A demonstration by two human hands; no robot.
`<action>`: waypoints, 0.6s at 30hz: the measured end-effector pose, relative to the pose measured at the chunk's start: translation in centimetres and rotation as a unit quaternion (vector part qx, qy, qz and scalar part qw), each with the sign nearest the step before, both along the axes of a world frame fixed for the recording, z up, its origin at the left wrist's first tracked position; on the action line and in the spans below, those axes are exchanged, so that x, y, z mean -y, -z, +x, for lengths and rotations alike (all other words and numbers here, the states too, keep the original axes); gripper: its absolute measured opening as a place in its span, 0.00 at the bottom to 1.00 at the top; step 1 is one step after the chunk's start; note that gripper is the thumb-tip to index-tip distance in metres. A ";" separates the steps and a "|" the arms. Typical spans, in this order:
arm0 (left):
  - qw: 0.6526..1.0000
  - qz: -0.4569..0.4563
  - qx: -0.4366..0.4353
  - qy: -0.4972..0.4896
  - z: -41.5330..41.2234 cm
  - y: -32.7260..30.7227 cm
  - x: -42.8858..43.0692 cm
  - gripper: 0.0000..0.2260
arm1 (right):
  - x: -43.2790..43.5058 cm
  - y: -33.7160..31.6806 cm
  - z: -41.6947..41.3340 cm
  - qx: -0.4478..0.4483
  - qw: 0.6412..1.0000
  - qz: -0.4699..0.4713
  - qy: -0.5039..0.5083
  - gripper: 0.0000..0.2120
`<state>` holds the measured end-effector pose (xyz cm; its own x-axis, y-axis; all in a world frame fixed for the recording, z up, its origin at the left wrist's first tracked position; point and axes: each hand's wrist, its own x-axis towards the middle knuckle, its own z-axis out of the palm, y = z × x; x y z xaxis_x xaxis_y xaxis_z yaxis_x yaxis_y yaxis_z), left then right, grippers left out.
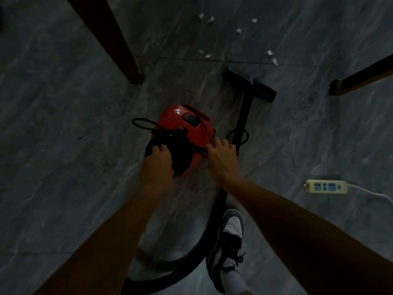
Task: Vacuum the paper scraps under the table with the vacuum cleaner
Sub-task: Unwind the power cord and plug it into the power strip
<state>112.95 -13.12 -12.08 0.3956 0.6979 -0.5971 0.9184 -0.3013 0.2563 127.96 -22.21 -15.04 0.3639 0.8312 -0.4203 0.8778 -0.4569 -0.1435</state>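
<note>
Presently gripped, right hand [221, 160]: fingers curled round strands of the black power cord [144, 124] at the right flank of the canister; grasping, not slack.
Left hand [157, 165]: fingers bent down onto the dark cord windings at the canister's near end; too dim to tell whether they close on a strand or merely rest there.
Power cord: wound over the body, with one loop standing out left of centre and another beside the wand; plug not made out.
Vacuum cleaner [180, 124]: red canister standing on the floor [63, 145] at centre of frame, switch [190, 118] on top.
Wand [243, 116]: runs up-frame along the canister's right side.
Floor nozzle [248, 85]: lies flat, right of centre, short of the scraps.
Hose [191, 262]: black, curving through lower centre past a shoe [230, 231].
Paper scraps [238, 31]: white bits scattered from upper centre to upper right, all beyond the nozzle, none touched.
Table leg [110, 39]: upper left.
Second table leg [361, 78]: right edge; the scraps lie between the two.
Power strip [326, 186]: right of frame, on the floor, well apart from the canister; nothing seen plugged in.
Step in hand (judged): unwinding the cord; this is preparation, and no vacuuming has been done yet.
Next move calls for: freeing enough cord to reach the strip, finding the plug and seating it — only then the switch and the wand.
</note>
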 end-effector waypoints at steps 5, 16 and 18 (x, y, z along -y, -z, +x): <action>1.000 0.004 -0.008 0.002 0.0 0.1 -0.1 0.20 | 1.9 -0.3 1.2 -0.024 0.999 0.033 0.018 0.13; 0.999 0.016 -0.031 0.024 0.1 -0.3 0.4 0.20 | 8.3 -1.5 7.5 0.037 0.997 -0.059 -0.035 0.16; 0.995 0.041 -0.070 0.052 0.4 -0.6 0.7 0.24 | 9.1 -1.5 7.7 -0.001 0.999 -0.044 0.005 0.16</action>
<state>113.30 -13.86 -11.44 0.3855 0.7065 -0.5935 0.9062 -0.4111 0.0992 135.67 -31.34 -13.56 0.3712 0.7872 -0.4925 0.8726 -0.4771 -0.1049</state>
